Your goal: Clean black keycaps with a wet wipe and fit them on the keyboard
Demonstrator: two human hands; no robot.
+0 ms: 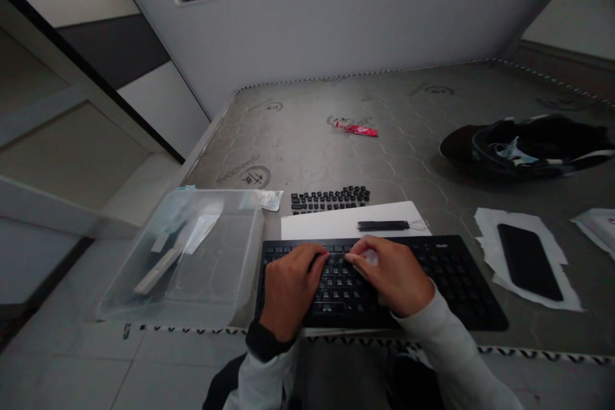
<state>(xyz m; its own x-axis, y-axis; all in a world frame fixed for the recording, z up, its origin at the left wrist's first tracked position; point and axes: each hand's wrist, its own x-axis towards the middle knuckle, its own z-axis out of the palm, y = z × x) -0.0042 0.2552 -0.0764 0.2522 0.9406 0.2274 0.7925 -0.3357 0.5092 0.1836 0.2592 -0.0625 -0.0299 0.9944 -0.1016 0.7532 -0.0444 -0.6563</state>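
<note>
A black keyboard [444,269] lies lengthwise in front of me, and keycaps are off part of its left and middle area. Over its upper left part, my left hand [293,285] is bent with thumb and forefinger drawn together at the keys; anything between them is too small to make out. Close beside it, my right hand [391,272] is closed, its thumb and forefinger pinched low over the upper middle keys. A small pale wad [371,257] shows within its curled fingers. Loose black keycaps [329,198] stand in rows beyond the keyboard.
Behind the keyboard lies white paper [317,225] with a black tweezer-like tool [383,225]. A translucent plastic box [216,282] stands left. Rightward are a phone [528,261] on a white tissue [485,224] and a black helmet [523,147]. A red packet [358,129] lies farther back.
</note>
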